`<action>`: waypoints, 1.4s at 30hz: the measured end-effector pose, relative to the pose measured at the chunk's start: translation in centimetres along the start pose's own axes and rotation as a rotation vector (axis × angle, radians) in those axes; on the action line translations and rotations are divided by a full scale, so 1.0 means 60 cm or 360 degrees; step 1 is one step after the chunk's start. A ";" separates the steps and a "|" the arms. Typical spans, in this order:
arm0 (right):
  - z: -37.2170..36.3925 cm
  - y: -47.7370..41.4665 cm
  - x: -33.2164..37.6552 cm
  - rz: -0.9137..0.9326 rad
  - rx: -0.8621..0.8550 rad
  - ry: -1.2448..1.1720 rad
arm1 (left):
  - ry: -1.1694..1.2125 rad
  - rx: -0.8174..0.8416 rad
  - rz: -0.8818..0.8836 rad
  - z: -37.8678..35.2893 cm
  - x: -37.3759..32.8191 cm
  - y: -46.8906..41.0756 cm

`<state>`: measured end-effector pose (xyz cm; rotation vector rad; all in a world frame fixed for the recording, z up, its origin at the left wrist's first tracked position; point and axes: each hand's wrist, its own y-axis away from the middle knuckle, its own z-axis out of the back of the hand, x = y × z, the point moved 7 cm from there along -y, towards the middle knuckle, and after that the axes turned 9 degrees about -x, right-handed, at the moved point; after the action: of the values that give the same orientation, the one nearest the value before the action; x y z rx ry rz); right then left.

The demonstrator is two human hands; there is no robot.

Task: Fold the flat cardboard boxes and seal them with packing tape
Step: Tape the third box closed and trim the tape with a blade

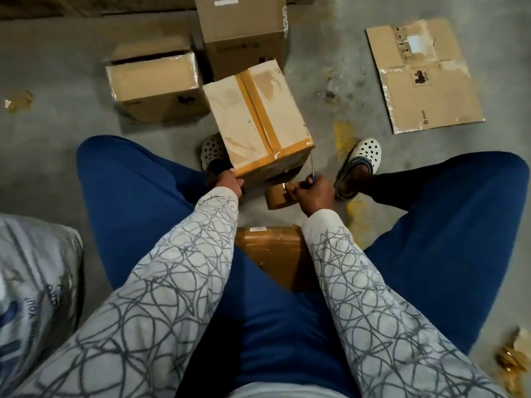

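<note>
A folded cardboard box (258,119) stands on the floor between my feet, its top seam covered by a strip of brown tape. My left hand (228,180) grips the box's near bottom-left corner. My right hand (311,191) holds a brown packing tape roll (277,198) beside the box's near right side, together with a thin blue tool whose tip pokes up from the fingers. A clear strand of tape runs from the hand up to the box's near right corner. A flat, unfolded cardboard box (425,76) lies on the floor at the far right.
A taped box (156,81) and a taller dark box (244,33) stand behind the one I hold. I sit on a tape-wrapped box (270,248). A grey printed sack (34,268) lies at my left. Tape scraps (514,357) litter the right floor.
</note>
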<state>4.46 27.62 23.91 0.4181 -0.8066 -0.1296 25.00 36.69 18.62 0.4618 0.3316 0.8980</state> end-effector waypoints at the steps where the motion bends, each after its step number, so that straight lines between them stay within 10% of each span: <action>1: -0.004 0.002 0.000 0.0002 0.0013 0.0000 | -0.0056 0.0065 -0.0014 -0.007 0.004 -0.008; 13: -0.015 0.001 0.005 0.0040 -0.0019 0.0143 | 0.1003 -0.0169 0.0486 -0.021 0.061 -0.043; 17: -0.029 0.004 0.010 0.0055 0.0058 0.0172 | 0.1158 -0.0716 0.0838 -0.012 0.055 -0.031; 23: -0.036 0.004 0.006 0.0029 0.0104 0.0165 | 0.0833 -0.0629 0.0365 0.001 -0.016 -0.022; 32: -0.018 0.001 0.007 -0.0056 -0.0017 0.0006 | 0.0550 -0.0319 0.0365 0.087 0.023 -0.081; 42: -0.022 -0.009 0.000 -0.0094 -0.0030 -0.0100 | 0.1042 -0.0474 -0.0242 0.074 -0.075 -0.087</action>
<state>5.48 27.55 22.88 0.4217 -0.8546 -0.2061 27.94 29.16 20.10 -0.1466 0.8046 0.9140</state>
